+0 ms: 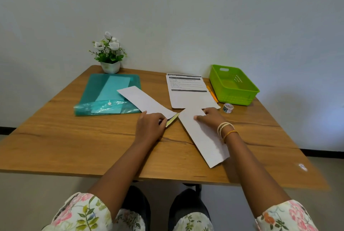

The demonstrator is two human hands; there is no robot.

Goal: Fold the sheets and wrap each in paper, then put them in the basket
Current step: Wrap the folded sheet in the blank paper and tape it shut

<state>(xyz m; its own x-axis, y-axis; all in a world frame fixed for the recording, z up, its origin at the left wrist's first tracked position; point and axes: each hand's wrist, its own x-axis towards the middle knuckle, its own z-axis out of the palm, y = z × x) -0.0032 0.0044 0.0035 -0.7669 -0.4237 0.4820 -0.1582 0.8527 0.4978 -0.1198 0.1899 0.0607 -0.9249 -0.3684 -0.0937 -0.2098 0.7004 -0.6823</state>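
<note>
A long white paper strip (147,101) runs from the teal folder toward the table's middle. My left hand (150,126) pinches its near end, where a small yellow-green folded piece (172,122) peeks out. A second white strip (202,136) slants toward the table's near right. My right hand (210,117) presses down on its upper end with curled fingers. A printed sheet (188,91) lies flat behind both hands. The green basket (240,98) stands at the back right with nothing visible inside.
A teal plastic folder (104,98) lies at the back left, with a potted white flower (109,54) behind it. An orange pen (212,94) lies between the printed sheet and the basket. A small tape roll (228,108) sits in front of the basket.
</note>
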